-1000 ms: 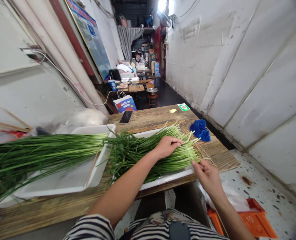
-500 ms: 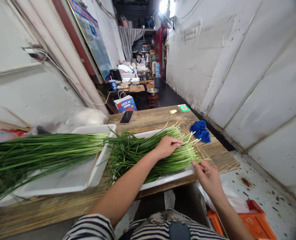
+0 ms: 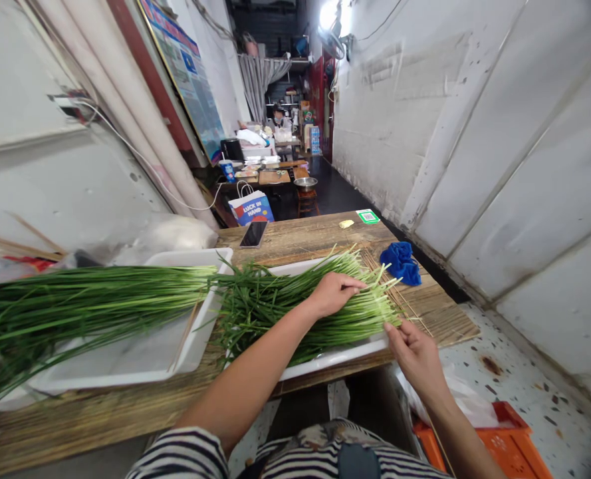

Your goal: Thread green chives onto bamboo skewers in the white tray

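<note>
Closest to the camera there's an orange crate (image 3: 519, 442) down on the floor at the right, right under the table's near edge, with a crumpled plastic bag (image 3: 467, 399) in it. The right hand (image 3: 417, 356) sits just off that near edge, fingertips pinched on the pale cut ends of the chives (image 3: 300, 309) where they stick out past the tray rim. The left hand (image 3: 332, 293) lies flat on top of the same bunch, fingers loose and pressing down, not clamped around anything.

Those chives are piled in the right white tray (image 3: 335, 356), which hangs slightly over the table (image 3: 305, 236) edge, so not much spare room there. Just left, touching it, is a second white tray (image 3: 125, 362) with a longer bunch of greens (image 3: 76, 306) lying across it and spilling off its left side.

Past the trays the bare wood opens up: a blue cloth (image 3: 401, 262) near the right edge, a phone (image 3: 253, 233), and a green sticker (image 3: 367, 216) at the far edge. A paper bag (image 3: 251, 206) stands beyond.
</note>
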Demonstrator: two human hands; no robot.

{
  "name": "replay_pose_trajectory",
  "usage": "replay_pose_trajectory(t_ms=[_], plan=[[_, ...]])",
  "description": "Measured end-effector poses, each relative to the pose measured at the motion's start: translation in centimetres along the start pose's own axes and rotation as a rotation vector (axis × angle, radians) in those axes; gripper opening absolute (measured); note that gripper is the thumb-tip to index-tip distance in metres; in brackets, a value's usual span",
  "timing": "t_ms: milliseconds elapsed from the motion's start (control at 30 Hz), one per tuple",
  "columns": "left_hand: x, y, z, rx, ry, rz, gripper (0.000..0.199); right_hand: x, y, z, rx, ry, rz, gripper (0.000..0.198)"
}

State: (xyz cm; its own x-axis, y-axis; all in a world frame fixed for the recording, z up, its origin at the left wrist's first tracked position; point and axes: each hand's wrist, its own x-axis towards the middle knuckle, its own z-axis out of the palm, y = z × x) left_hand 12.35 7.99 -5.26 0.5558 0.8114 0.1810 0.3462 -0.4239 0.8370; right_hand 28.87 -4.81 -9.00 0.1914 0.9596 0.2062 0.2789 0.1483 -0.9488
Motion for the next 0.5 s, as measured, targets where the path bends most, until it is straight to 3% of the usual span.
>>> replay_pose_trajectory(t_ms=[500], plan=[[-0.07,0.02,0.13,0.076,0.045,0.146,0.028,-0.07,0.44,-0.08,0.000,-0.023,0.048,0.031]])
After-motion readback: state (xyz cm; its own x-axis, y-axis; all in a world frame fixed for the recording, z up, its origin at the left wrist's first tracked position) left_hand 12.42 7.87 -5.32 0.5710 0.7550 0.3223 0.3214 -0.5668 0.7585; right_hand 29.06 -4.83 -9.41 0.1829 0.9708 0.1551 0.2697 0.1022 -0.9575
